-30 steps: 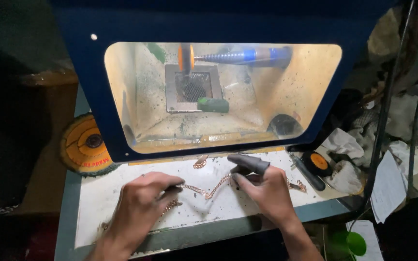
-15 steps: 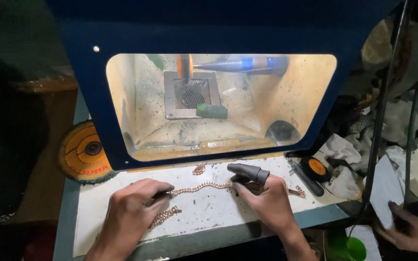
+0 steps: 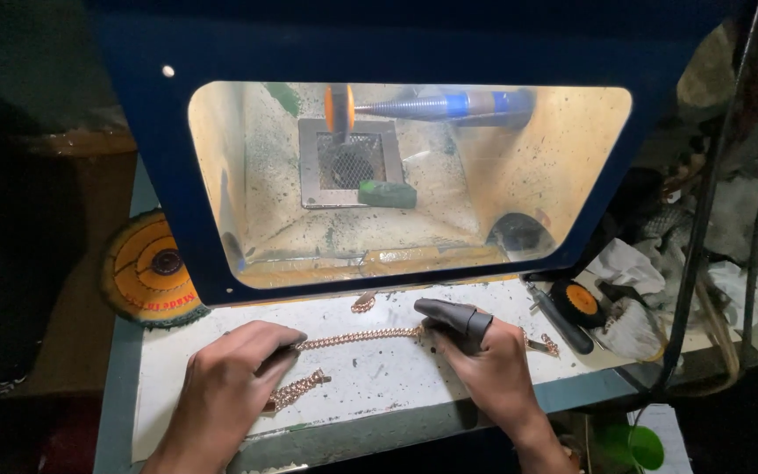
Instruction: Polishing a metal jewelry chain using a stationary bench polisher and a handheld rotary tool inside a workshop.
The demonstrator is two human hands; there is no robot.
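At a polishing bench, I stretch a copper-coloured chain (image 3: 357, 336) taut between both hands above the white work surface (image 3: 379, 369). My left hand (image 3: 225, 391) is clenched around one end, the loose tail trailing below it; my right hand (image 3: 489, 369), a dark finger guard (image 3: 458, 318) on its forefinger, pinches the other end. Behind, the lit opening of a blue dust hood (image 3: 160, 175) shows an orange buffing wheel (image 3: 339, 110) on its spindle. A yellow buffing disc (image 3: 146, 272) lies at left.

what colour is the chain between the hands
Rose-gold, coppery pink chain; shows best in the head view.
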